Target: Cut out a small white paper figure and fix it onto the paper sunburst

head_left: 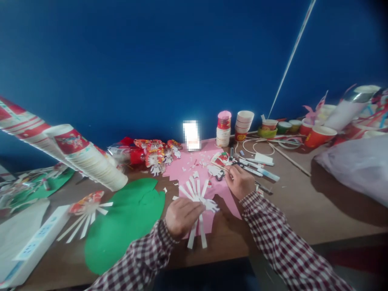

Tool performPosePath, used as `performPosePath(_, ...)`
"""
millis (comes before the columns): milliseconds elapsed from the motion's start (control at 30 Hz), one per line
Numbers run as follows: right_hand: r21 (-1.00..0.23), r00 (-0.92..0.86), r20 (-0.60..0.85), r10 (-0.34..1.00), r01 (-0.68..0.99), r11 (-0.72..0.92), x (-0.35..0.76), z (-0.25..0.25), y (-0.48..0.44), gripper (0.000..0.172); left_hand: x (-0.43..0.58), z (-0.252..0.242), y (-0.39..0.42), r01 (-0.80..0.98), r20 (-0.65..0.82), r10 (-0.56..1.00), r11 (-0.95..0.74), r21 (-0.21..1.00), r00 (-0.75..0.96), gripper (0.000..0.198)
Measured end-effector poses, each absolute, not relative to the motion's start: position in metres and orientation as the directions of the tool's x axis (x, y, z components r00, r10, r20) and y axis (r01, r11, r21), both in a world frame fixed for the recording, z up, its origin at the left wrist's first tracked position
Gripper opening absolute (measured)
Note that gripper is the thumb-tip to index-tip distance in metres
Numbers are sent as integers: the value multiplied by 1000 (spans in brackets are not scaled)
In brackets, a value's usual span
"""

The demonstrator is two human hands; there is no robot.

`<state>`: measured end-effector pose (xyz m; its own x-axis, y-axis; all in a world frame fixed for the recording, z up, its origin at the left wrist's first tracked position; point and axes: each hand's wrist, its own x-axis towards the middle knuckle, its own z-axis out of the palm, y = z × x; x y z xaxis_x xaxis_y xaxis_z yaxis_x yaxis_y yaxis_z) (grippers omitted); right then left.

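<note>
My left hand [184, 216] has its fingers closed on a white paper cutout [209, 204] with long strips fanning out from it. The cutout is over a pink paper sheet [202, 228], and my fingers cover part of its middle. Farther right, my right hand [240, 182] is low at the sheet's edge with its fingers drawn together. A thin tan stick [220, 166] runs up to those fingertips. Dark scissors handles [218, 177] and a red-and-green paper piece [221, 158] lie close by. Paper scraps [194, 160] are scattered over the pink sheet.
Green paper [127, 226] lies left, beside another stripped cutout [87, 207]. Long cup stacks [97, 163] lean there. Cat-like paper figures [156, 155], short cup stacks [223, 128], pens [268, 174] and red cups [318, 136] stand behind. A pale plastic bag [357, 167] is right.
</note>
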<state>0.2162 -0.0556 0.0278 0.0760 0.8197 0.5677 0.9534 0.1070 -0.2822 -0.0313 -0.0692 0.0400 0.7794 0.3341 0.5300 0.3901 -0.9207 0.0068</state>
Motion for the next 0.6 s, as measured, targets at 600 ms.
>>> performPosePath(600,-293,117,390,913,956,3,248,31,-60,23,-11,38,-82,826,201,829,-550,122,523,35)
